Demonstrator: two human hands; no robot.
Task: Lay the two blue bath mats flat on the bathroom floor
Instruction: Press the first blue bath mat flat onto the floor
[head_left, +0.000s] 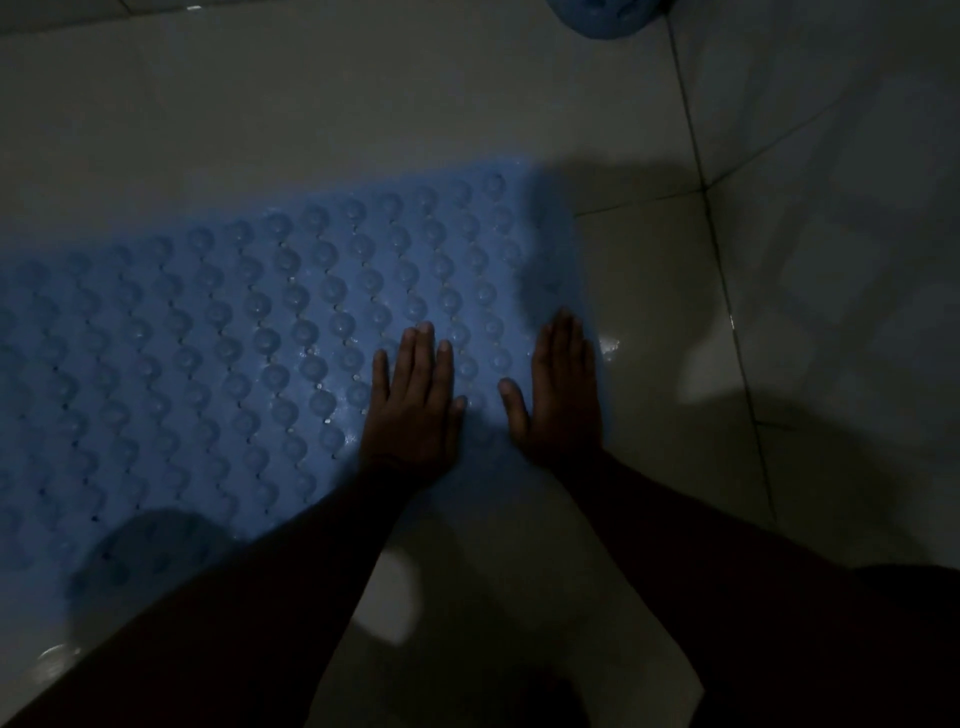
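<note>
Palms were pressed flat, fingers spread, on the right end of the blue bath mat (234, 338): the left hand (415, 400) inboard, the right hand (563, 395) at its edge, probably to seat it against the tiled floor (675, 312). A second blue mat (602, 15) was glimpsed, seemingly bunched, at the far edge. No writing could be read.

Both palms down on the unrolled blue mat, in dim light.

I see my left hand (415, 400) and right hand (563, 387) pressed flat, fingers extended, side by side on the right end of the bumpy blue bath mat (234, 338), which lies spread over the pale tiled floor (675, 312). The right hand sits at the mat's edge. A second blue mat (605, 15), seemingly bunched, shows partly at the top edge, well apart.
</note>
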